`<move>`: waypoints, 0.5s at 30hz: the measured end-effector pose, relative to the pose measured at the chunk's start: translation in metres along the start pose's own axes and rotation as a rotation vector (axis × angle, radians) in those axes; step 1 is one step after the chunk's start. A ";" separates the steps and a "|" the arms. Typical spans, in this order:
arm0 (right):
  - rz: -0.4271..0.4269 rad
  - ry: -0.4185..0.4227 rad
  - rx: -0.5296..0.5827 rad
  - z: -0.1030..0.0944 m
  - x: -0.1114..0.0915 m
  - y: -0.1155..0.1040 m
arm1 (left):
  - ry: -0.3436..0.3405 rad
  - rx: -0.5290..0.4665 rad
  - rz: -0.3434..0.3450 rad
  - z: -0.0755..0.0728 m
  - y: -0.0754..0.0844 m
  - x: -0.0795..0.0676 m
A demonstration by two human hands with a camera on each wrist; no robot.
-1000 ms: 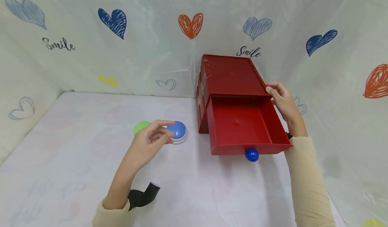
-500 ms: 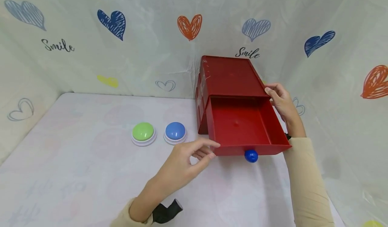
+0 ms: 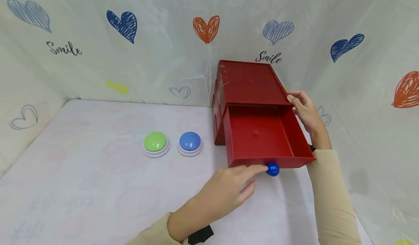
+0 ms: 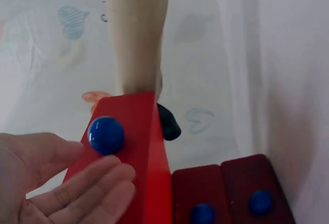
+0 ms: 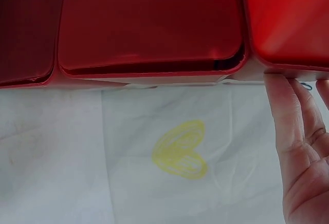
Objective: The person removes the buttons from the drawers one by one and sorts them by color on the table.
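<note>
Left hand (image 3: 226, 188), thumb spread from near-straight fingers, at blue knob (image 3: 273, 169) (contact: can't tell); red drawer (image 3: 262, 139) juts past the cabinet (image 3: 250, 81) front, over the counter (image 3: 98, 197); right hand (image 3: 307, 112), fingers straight, touches the cabinet's right edge; blue button (image 3: 190, 142) sits left, narrow gap between.

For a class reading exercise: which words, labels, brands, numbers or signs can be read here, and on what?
"Smile": on the wall sheet, left.
"Smile": same sheet, behind the red drawer box.
Faint marks on the tablecloth: too blurred to read.
Script beside the sleeve, left wrist view: partly hidden, unreadable.
</note>
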State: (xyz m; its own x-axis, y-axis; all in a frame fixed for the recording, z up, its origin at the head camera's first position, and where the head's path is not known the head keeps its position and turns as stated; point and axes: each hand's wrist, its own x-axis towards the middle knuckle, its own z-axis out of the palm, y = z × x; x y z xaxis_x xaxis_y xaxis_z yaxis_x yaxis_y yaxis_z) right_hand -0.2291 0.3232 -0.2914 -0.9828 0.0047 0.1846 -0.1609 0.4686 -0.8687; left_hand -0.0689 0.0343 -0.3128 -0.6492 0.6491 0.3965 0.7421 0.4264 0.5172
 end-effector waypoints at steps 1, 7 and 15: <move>0.002 0.002 -0.001 0.000 0.000 0.000 | -0.004 0.034 0.000 0.002 0.001 0.001; 0.006 -0.005 0.007 0.000 0.002 -0.002 | 0.029 0.165 0.011 0.016 0.002 0.010; -0.017 -0.016 0.057 -0.001 0.004 0.001 | 0.081 0.215 0.017 0.027 0.006 0.020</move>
State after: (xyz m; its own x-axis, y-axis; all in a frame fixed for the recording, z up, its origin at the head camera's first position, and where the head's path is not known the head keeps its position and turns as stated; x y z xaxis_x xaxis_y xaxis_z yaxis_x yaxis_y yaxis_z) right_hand -0.2326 0.3249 -0.2907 -0.9811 -0.0172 0.1930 -0.1824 0.4175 -0.8902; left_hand -0.0729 0.0669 -0.3218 -0.6413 0.6083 0.4677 0.7658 0.5461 0.3396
